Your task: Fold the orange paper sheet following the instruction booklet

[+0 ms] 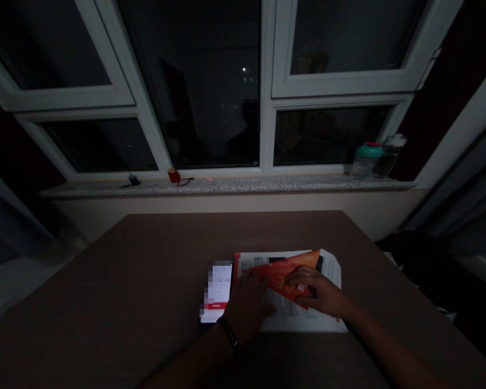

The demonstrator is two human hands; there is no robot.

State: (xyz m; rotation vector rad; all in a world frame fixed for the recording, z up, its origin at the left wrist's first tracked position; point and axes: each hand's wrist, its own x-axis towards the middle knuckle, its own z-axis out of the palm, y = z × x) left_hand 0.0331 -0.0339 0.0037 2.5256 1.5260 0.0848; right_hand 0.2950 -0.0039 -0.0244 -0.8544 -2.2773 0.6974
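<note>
A red and orange piece of paper (273, 274), narrowing to a point on its left and marked with yellow letters, lies over an open printed booklet (291, 319) on the table. My left hand (249, 302) rests with its fingers spread over the left end of the red paper and the booklet. On the right part of the paper, my right hand (318, 292) is closed, its fingers curled down onto it. A small pale pink bit (302, 287) shows between those fingers; what it is I cannot make out. Beside my left hand lies a lit phone (219, 286).
The brown table (125, 286) reaches toward a stone windowsill (243, 185). On the sill stand a small red jar (173, 175), a dark small bottle (133, 179), a teal-lidded shaker bottle (365, 160) and a clear bottle (391, 154). The room is dim.
</note>
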